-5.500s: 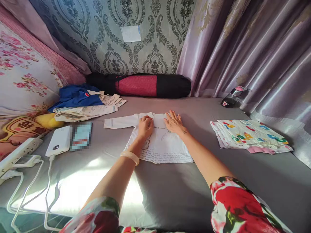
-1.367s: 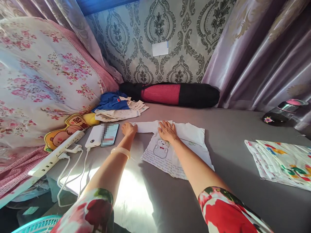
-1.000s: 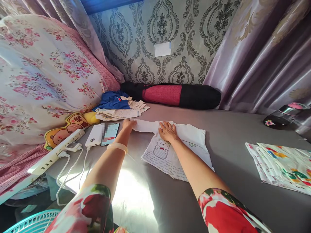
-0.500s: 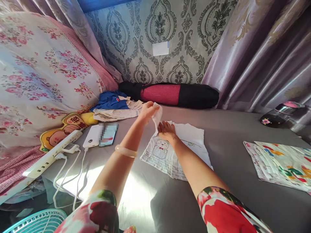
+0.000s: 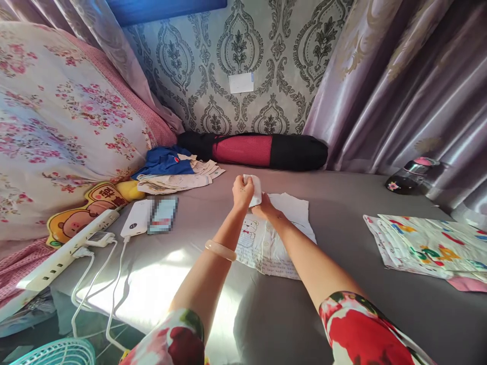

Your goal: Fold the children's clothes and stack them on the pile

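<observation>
Along the lower part of the white shirt (image 5: 273, 251) run rows of small printed lettering; "bear" can be read several times, followed by a word that looks like "kade". The blue garment (image 5: 162, 162) bears a small round emblem in red, white and blue, too small to read. On the yellow-edged cushion (image 5: 64, 223), dark red Chinese characters stand on a plaque-shaped part, too unclear to make out. The phone's screen (image 5: 163, 215) is pixelated.

My sleeves (image 5: 361, 324) are big red flowers on white with green bits, plus a pale bangle (image 5: 220, 250) on my left arm (image 5: 198, 289) and a dark mark (image 5: 280, 216) by my right wrist (image 5: 274, 215).
</observation>
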The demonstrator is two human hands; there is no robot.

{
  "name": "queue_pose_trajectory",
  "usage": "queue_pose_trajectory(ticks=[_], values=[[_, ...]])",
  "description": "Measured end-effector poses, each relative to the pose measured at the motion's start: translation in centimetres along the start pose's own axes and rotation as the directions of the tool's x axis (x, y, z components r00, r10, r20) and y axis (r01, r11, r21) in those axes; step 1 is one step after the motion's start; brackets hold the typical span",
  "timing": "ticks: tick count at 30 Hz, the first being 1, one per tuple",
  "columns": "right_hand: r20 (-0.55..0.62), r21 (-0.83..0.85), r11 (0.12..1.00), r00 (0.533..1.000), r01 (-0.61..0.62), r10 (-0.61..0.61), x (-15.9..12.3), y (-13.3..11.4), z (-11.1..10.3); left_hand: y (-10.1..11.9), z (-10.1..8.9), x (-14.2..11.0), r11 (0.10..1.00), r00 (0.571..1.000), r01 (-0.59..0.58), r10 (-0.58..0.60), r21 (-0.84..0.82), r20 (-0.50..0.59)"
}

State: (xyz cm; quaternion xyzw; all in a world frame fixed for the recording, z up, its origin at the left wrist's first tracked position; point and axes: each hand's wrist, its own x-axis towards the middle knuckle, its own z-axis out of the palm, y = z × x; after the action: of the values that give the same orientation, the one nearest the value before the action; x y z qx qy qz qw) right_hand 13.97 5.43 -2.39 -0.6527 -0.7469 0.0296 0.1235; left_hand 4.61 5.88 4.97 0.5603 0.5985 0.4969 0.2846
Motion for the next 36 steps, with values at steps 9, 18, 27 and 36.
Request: queue_pose_trajectory(ticks=[9, 18, 27, 36], values=[[-0.011, 0.309, 0.94, 0.987, -0.147, 0.158, -4.3, 4.0, -2.9, 0.0, 1.3, -1.1, 1.0, 0.998, -0.026, 0.026, 0.005, 0.062], [0.048, 0.448, 0.793, 0.897, -0.412, 0.439, -6.1, 5.8, -4.4, -2.7, 1.4, -1.8, 0.995, 0.963, -0.047, 0.023, 0.084, 0.269], [-0.095, 0.498, 0.739, 0.819, -0.453, 0.566, -5.3, 6.8, -4.4, -5.8, -0.1, -0.5, 0.851, 0.923, -0.275, 0.104, 0.448, 0.37], [-0.108, 0.032, 0.995, 0.989, -0.097, 0.1, -6.1, 2.0, -3.2, -6.0, 2.4, -2.2, 0.632, 0.766, -0.598, 0.269, 0.493, 0.584]])
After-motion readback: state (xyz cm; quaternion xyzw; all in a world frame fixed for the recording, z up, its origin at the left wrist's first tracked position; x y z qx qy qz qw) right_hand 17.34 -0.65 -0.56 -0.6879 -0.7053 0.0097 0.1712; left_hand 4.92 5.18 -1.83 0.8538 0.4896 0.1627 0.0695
